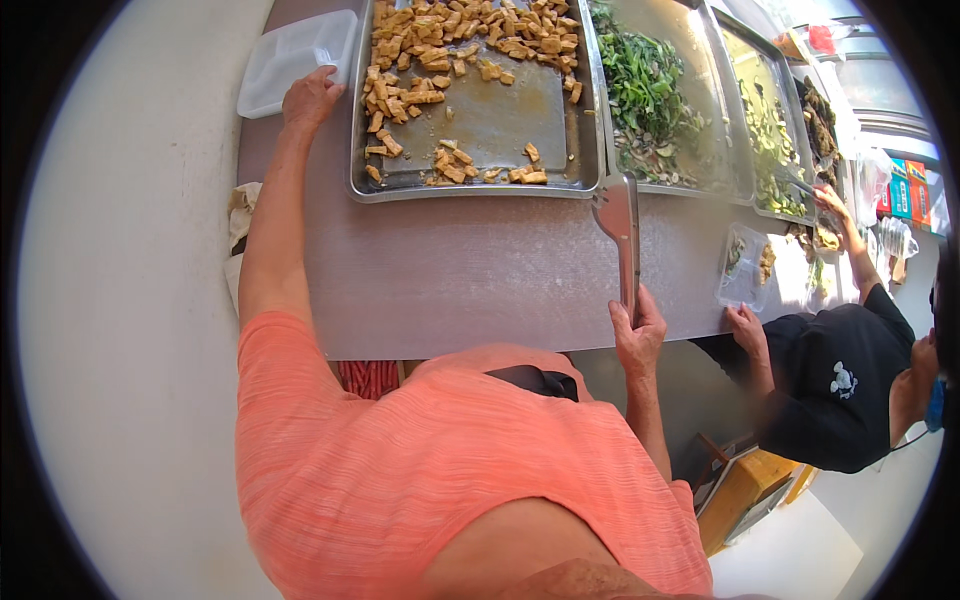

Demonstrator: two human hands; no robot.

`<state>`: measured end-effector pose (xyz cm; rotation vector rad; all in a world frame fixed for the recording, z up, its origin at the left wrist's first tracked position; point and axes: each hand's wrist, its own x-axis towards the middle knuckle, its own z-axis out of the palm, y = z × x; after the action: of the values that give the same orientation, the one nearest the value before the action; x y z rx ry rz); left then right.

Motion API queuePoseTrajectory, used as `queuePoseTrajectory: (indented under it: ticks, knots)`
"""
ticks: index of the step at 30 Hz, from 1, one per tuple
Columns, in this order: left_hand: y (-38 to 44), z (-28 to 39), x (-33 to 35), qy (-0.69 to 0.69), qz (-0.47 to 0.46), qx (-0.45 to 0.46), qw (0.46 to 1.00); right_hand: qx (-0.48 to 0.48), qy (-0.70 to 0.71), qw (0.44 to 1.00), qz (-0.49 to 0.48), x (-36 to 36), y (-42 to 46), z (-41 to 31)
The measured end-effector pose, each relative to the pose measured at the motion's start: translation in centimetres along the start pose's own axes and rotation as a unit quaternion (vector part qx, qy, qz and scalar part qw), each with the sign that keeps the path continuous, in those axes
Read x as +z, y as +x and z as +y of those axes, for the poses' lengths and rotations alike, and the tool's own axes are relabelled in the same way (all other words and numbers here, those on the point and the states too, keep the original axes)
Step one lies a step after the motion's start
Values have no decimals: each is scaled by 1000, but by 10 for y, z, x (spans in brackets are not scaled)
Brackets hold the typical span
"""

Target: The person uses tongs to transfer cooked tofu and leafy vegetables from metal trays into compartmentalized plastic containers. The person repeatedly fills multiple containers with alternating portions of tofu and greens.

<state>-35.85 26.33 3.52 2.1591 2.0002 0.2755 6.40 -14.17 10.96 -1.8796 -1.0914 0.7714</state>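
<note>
My left hand (309, 99) is at the near right edge of a translucent plastic meal container (274, 64) with compartments, its fingers curled and pinching the rim. My right hand (640, 339) grips a pair of metal serving tongs (621, 232) by the handle end. The tongs point away from me, with their toothed tip close to the corner of a big metal tray (480, 192). In that tray lie many browned tofu-like pieces (427, 37), heaped at the far side and thinner near me. No food shows between the tongs' jaws.
Right of it stand a metal tray of green vegetables (645, 75) and another tray of sliced vegetables (772, 135). A co-worker in a black shirt (840, 382) holds a utensil over the latter, beside a partly filled clear container (745, 266). The tabletop's near edge (465, 354) is at my waist.
</note>
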Motion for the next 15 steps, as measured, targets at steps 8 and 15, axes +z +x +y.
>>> queuePoseTrajectory:
  ticks: [8, 15]
  knots:
    - [0, -2, -5, -86, 21, 12, 996, -25, -13, 999, -25, 15, 3, -7]
    - [-11, -3, -52, -45, 174, 5, 984, -10, 20, 993, -114, 19, 32, 15]
